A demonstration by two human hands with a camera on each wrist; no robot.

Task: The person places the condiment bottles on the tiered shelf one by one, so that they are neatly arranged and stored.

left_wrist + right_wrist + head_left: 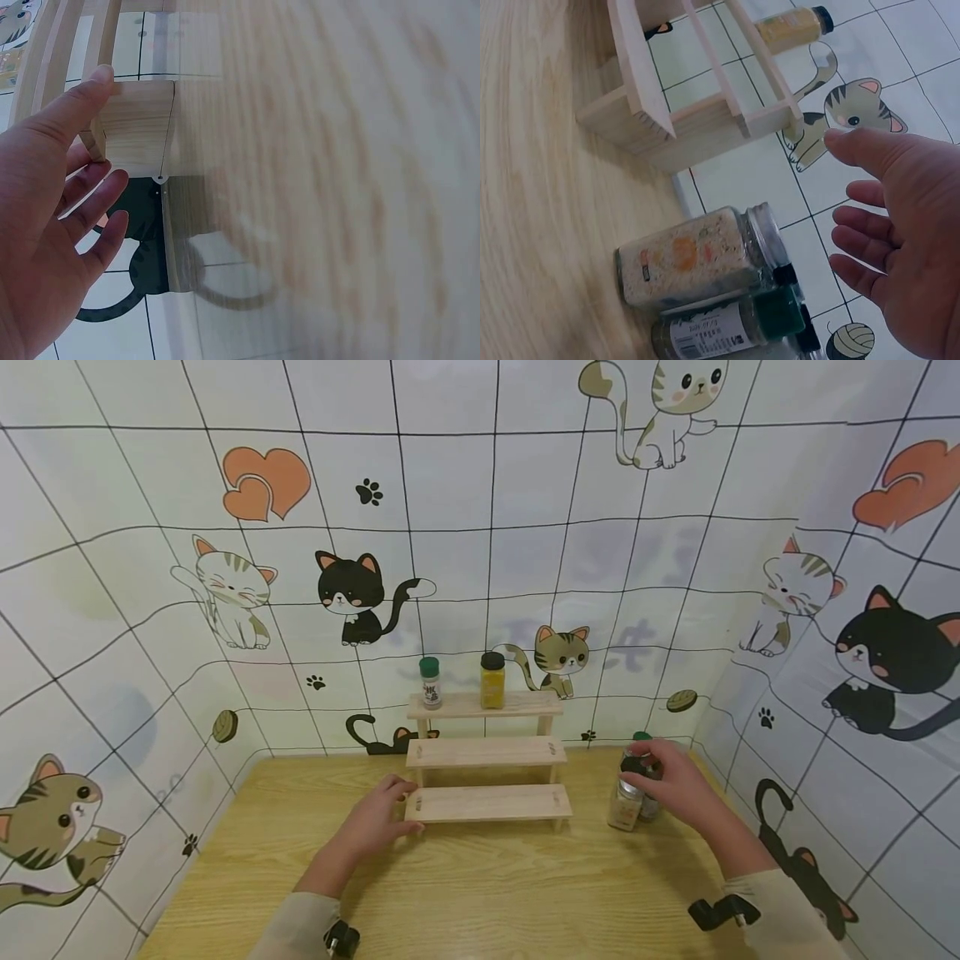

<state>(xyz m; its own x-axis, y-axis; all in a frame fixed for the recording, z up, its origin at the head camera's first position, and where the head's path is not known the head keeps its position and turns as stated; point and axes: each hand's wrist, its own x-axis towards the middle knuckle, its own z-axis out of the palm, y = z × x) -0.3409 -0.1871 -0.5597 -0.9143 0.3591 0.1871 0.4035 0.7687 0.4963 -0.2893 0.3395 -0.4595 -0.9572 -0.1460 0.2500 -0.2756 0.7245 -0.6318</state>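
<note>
A three-tier wooden rack [487, 806] stands mid-table. My left hand [375, 820] holds the left end of its lowest shelf; in the left wrist view the thumb lies over the board [93, 139] and the fingers are on its other side. On the right, my right hand [675, 781] hovers at a cluster of spice jars, overlapping them from the head. In the right wrist view its fingers are loosely bent and hold nothing. Nearest are a silver-lidded jar [686, 259] of pale grains and a green-capped bottle [709, 330] with a white label. Black caps show behind them.
On the top shelf stand a green-capped shaker [431, 690] at the left and a black-capped yellow spice jar [492, 685] near the middle. A cat-patterned cloth [450, 560] encloses the wood-grain table [487, 893] at the back and both sides.
</note>
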